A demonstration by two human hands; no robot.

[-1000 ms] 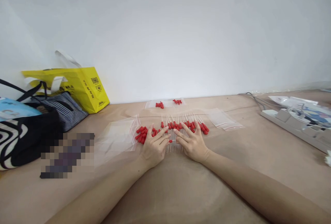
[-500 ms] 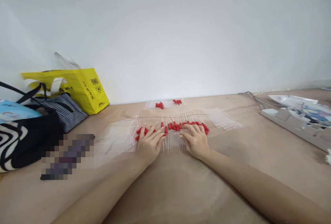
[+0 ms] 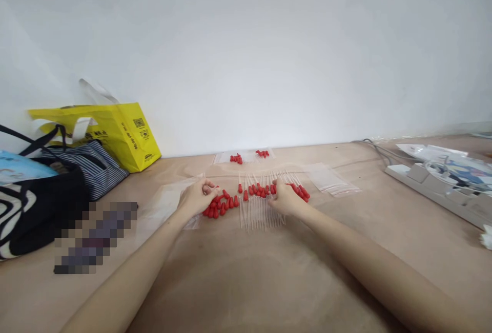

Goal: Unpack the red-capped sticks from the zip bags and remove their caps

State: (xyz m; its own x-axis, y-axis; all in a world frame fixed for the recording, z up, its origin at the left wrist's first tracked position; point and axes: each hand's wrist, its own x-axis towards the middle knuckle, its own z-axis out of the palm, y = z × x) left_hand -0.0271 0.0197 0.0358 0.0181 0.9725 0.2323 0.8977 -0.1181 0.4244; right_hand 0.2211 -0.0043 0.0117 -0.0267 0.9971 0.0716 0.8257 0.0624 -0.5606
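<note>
Cannot tell what lies under the pixelled patch [image 3: 94, 238] at the left. Cannot see into either curled palm, so cannot say whether the left hand [image 3: 198, 197] or the right hand [image 3: 283, 201] is clamped on anything. Cannot separate the clear tubes [image 3: 258, 214] one from another: too thin, too crowded to count. Cannot number the red caps [image 3: 222, 205] either: a loose heap by the left fingers, then a row running right across the tube ends. Cut off by the left edge, a black-and-white bag [image 3: 23, 215]; cut off by the right edge, a power strip [image 3: 438, 190].

Counting: two hands, two bare forearms. Three bags at the left, with a yellow bag [image 3: 115, 130] and a striped bag [image 3: 90, 161] behind the black-and-white one. Three zip bags in sight: a left zip bag [image 3: 165, 202], a right zip bag [image 3: 331, 177], and a far zip bag [image 3: 249, 156] by the wall with two small clusters of caps.

Reaching forward from the lower corners, low over the table [image 3: 269, 276]. Left: knuckles up, fingers tucked under, touching the cap heap at the left zip bag's edge. Right: curled likewise, resting on the tubes mid-row, fingertips among the caps. Kept apart, with tubes and caps between.
</note>
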